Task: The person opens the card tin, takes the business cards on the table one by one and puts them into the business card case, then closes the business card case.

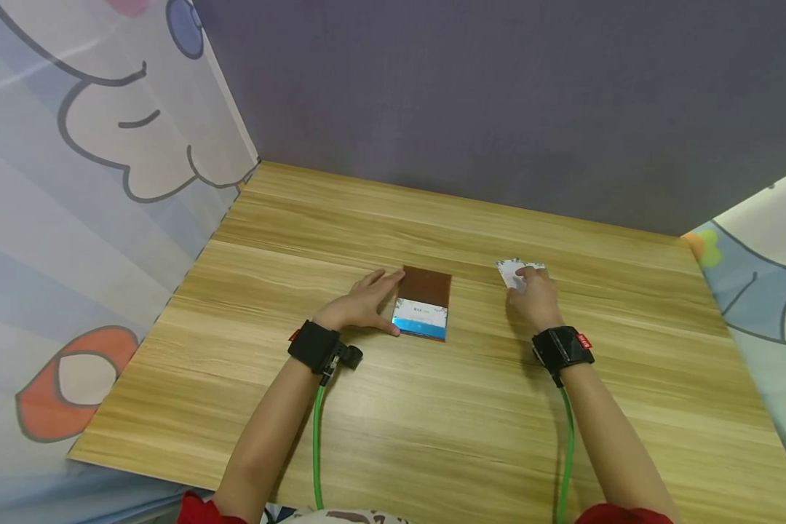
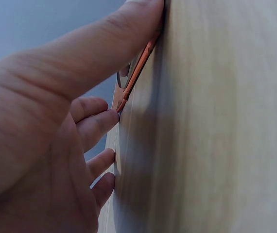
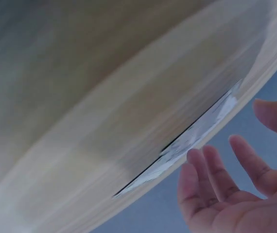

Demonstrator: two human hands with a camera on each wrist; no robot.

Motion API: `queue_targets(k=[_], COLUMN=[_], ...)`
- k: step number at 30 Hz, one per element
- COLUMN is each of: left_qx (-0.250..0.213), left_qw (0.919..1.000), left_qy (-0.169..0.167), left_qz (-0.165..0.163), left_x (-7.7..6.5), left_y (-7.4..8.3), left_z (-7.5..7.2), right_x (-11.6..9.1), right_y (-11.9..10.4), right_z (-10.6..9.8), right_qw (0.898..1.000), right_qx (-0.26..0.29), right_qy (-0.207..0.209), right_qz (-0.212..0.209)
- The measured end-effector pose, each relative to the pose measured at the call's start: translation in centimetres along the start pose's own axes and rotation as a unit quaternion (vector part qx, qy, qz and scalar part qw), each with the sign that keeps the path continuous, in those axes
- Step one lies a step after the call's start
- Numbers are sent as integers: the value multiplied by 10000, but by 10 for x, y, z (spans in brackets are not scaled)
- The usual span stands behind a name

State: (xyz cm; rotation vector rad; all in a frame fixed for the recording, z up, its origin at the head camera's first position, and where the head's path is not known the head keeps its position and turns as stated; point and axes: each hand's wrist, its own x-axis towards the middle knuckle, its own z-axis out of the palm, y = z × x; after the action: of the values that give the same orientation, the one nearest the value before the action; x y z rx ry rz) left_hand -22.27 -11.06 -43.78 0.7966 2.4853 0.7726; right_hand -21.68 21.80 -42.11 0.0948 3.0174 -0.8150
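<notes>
A flat brown rectangular holder (image 1: 426, 285) lies on the table, its lower half showing a white card (image 1: 421, 313) with a blue band. My left hand (image 1: 367, 302) rests along the holder's left side, thumb at the lower corner and index finger at the upper one. In the left wrist view the holder's thin reddish-brown edge (image 2: 137, 73) runs past the spread fingers (image 2: 97, 128). To the right, white printed cards (image 1: 511, 271) lie partly covered by my right hand (image 1: 536, 295). The right wrist view has these cards (image 3: 192, 141) flat on the wood, with loosely bent fingertips close over them.
The wood-grain table (image 1: 393, 422) ends at a dark grey panel (image 1: 471, 109) at the back. Cartoon-print cloth (image 1: 137, 255) hangs on the left and right. Each wrist carries a black strap (image 1: 314, 347) with a green cable (image 1: 317, 444) running toward the body.
</notes>
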Motion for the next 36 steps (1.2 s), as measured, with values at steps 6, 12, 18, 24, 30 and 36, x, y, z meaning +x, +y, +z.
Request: queue_targets(k=[6, 12, 18, 24, 30, 36], left_qx=[32, 5, -71, -92, -54, -30], left_qw=[10000, 10000, 10000, 10000, 10000, 10000], left_qy=[-12, -37, -34, -37, -34, -39], left_qz=[-8, -4, -17, -4, 0, 3], left_x=[1, 1, 1, 2, 3, 3], left_y=[-1, -1, -1, -3, -4, -5], left_z=[0, 0, 0, 1, 1, 1], right_x=[3, 4, 7, 9, 10, 10], right_y=[6, 8, 9, 9, 9, 8], right_z=[-3, -4, -3, -3, -5, -7], right_qw=[9996, 9975, 9974, 9977, 9969, 9954], right_qx=[-241, -574, -603, -444, -243, -216], right_qy=[-37, -197, -151, -201, -404, -558], right_qz=[141, 354, 369, 467, 626, 754])
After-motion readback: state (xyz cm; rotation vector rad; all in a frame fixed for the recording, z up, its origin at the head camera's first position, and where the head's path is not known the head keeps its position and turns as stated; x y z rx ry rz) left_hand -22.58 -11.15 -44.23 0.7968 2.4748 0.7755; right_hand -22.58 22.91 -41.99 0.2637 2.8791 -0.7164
